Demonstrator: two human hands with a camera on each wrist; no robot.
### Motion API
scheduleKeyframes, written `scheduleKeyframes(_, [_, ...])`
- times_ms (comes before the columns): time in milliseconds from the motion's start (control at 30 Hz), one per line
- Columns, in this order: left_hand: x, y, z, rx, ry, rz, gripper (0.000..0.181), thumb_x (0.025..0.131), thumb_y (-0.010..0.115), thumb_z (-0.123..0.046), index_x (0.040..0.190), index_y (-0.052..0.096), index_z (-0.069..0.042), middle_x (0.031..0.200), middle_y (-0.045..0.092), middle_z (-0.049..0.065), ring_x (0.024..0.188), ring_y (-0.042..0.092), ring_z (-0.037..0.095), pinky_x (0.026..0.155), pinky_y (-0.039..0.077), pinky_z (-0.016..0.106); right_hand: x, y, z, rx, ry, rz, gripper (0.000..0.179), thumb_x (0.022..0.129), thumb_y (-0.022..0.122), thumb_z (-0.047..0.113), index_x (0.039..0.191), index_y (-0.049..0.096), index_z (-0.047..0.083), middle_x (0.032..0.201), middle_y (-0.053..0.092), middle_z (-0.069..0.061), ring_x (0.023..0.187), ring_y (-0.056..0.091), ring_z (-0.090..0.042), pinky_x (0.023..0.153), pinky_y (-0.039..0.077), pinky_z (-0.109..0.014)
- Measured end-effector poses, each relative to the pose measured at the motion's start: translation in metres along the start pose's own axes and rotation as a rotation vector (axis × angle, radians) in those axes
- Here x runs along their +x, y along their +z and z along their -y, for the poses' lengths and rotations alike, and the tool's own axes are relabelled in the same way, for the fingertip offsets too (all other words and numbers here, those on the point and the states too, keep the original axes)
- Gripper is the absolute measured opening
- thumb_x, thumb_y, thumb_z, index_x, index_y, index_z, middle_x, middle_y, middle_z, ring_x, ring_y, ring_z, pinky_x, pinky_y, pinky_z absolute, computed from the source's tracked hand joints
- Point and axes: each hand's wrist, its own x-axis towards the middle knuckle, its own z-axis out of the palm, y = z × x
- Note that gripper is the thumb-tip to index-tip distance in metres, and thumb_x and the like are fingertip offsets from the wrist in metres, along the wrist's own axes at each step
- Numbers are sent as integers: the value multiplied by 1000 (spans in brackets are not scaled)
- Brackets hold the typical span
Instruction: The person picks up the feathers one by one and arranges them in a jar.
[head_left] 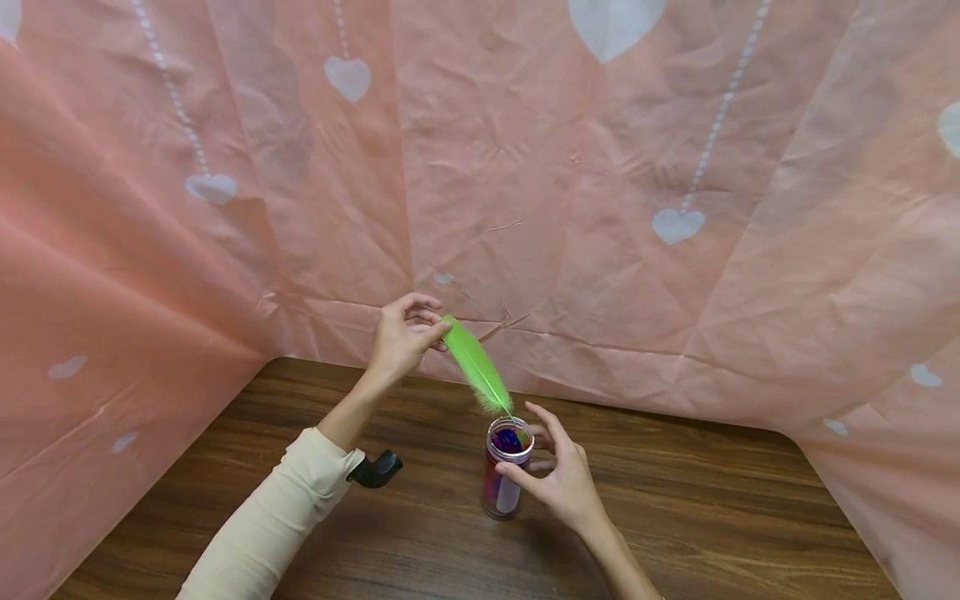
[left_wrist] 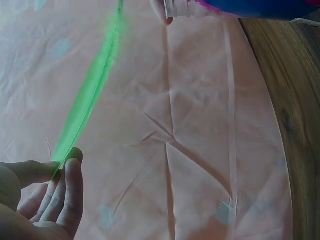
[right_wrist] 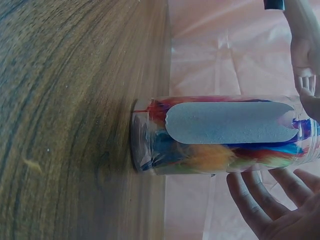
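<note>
In the head view my left hand pinches the tip of a bright green feather between thumb and fingers. The feather slants down to the right, its fluffy quill end right at the jar's mouth. A clear jar stands upright on the table, packed with red, blue, orange and purple feathers and bearing a blank pale label. My right hand holds the jar near its top, thumb on the near side and fingers round the far side. The left wrist view shows the green feather at full length.
A dark wood table lies under the jar. Pink cloth printed with white hearts hangs behind and to both sides, meeting the table's back edge. A black strap piece sticks out from my left sleeve.
</note>
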Motion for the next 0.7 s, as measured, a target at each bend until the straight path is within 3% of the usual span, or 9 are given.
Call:
scheduleKeyframes(200, [-2, 10, 2, 110, 93, 47, 24, 87, 71, 17, 110, 62, 17, 90, 69, 31, 68, 71, 15, 61, 62, 31, 0, 0, 0, -2, -3, 1, 81, 76, 92, 7, 146, 51, 7, 109, 75, -13, 92, 74, -22, 71, 63, -32])
scheduleKeyframes(467, [-11, 22, 4, 124, 161, 157, 23, 86, 73, 17, 107, 63, 16, 88, 69, 27, 72, 73, 23, 65, 63, 40, 2, -1, -1, -4, 16, 0, 81, 76, 93, 7, 146, 51, 8, 111, 75, -14, 94, 74, -28, 71, 63, -31])
scheduleKeyframes(700, [-19, 34, 5, 156, 166, 283, 23, 86, 75, 14, 106, 64, 14, 86, 70, 22, 74, 75, 29, 65, 63, 32, 4, -3, -3, -4, 16, 8, 81, 76, 92, 7, 146, 51, 7, 111, 75, -14, 93, 75, -25, 70, 63, -31])
